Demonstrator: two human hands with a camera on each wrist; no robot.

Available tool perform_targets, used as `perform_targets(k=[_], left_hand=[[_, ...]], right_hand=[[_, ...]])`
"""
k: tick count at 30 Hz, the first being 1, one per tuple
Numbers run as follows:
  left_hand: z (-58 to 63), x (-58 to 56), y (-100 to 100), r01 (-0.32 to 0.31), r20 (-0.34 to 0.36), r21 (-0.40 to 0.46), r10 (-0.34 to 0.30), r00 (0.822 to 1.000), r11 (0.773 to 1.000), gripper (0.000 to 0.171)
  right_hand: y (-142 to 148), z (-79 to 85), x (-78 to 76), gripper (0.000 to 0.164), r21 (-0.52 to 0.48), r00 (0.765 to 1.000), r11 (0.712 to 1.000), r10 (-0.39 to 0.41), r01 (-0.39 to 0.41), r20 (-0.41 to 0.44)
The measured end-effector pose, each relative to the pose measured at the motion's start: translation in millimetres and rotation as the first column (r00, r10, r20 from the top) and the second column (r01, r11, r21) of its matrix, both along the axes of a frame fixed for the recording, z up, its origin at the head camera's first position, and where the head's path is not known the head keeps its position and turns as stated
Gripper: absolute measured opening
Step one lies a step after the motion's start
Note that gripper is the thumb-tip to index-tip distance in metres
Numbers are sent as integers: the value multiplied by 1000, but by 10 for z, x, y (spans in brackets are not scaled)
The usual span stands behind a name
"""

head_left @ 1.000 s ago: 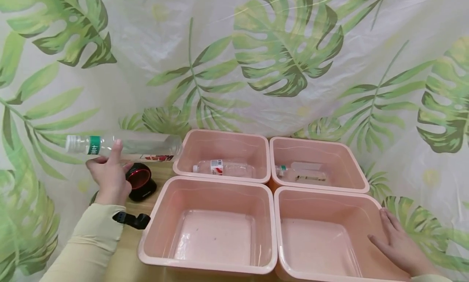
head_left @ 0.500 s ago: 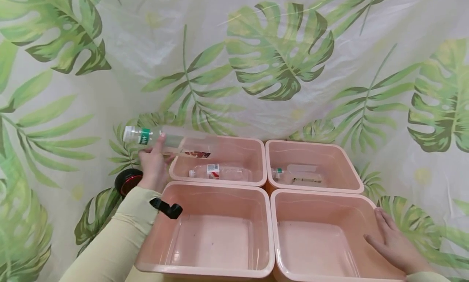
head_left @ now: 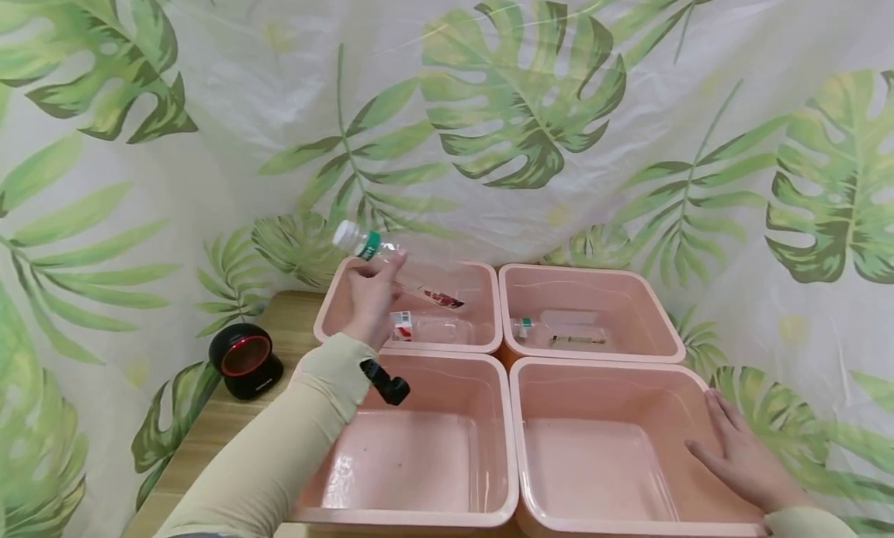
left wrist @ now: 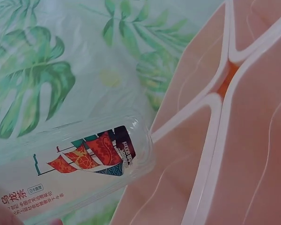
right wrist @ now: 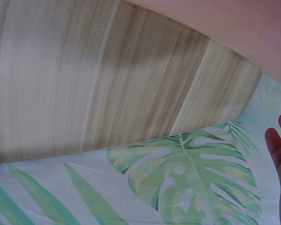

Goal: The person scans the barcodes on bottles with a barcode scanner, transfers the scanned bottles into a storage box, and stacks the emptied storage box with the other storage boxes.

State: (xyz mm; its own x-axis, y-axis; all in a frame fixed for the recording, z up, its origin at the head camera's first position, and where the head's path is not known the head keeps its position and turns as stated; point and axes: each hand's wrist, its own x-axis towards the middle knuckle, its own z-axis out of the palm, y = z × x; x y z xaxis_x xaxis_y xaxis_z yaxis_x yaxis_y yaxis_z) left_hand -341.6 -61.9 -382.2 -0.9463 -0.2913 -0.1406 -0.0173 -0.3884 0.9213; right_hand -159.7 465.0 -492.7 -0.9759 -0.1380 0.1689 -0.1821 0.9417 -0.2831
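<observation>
My left hand [head_left: 373, 301] grips a clear plastic bottle [head_left: 372, 245] with a white cap and green neck band. It is held tilted over the back left pink bin [head_left: 498, 305], cap end up and to the left. Up close in the left wrist view, the bottle [left wrist: 89, 161] carries a red sailing-ship print. Inside that bin lies another clear bottle [head_left: 441, 330] with a white and red label, partly hidden by my hand. My right hand [head_left: 747, 456] rests on the right edge of the front right pink bin [head_left: 601, 364], fingers fairly straight, holding nothing.
A clear bottle [head_left: 569, 330] lies in the back right bin [head_left: 594, 271]. The front left bin [head_left: 513, 445] stands nearest my left forearm. A black device [head_left: 246, 361] with a red ring sits on the wooden table [head_left: 202, 437]. Leaf-patterned sheeting [head_left: 279, 95] hangs behind.
My left hand has carried the bottle rightward from beside the black device to over the back left bin, tilting its base down. The right hand stays at the bin's edge.
</observation>
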Motion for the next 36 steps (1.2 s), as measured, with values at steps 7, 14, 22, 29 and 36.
perform_targets(k=[7, 14, 22, 29, 36], left_hand=[[-48, -22, 482, 87, 14, -9, -87, 996, 996, 59], [-184, 42, 925, 154, 37, -22, -153, 988, 988, 77], [-183, 98, 1273, 199, 54, 20, -200, 978, 980, 85], [-194, 149, 1531, 235, 109, 100, -246, 963, 967, 87], [-274, 243, 1712, 365, 156, 99, -377, 913, 926, 69]], right_hand=[[-6, -6, 4, 91, -5, 1000, 1000, 7, -6, 11], [2, -34, 8, 92, -4, 1000, 1000, 9, -9, 4], [24, -27, -14, 93, 9, 1000, 1000, 4, -4, 11], [33, -14, 19, 91, 14, 1000, 1000, -8, 8, 10], [-2, -6, 16, 90, 19, 1000, 1000, -10, 10, -11]])
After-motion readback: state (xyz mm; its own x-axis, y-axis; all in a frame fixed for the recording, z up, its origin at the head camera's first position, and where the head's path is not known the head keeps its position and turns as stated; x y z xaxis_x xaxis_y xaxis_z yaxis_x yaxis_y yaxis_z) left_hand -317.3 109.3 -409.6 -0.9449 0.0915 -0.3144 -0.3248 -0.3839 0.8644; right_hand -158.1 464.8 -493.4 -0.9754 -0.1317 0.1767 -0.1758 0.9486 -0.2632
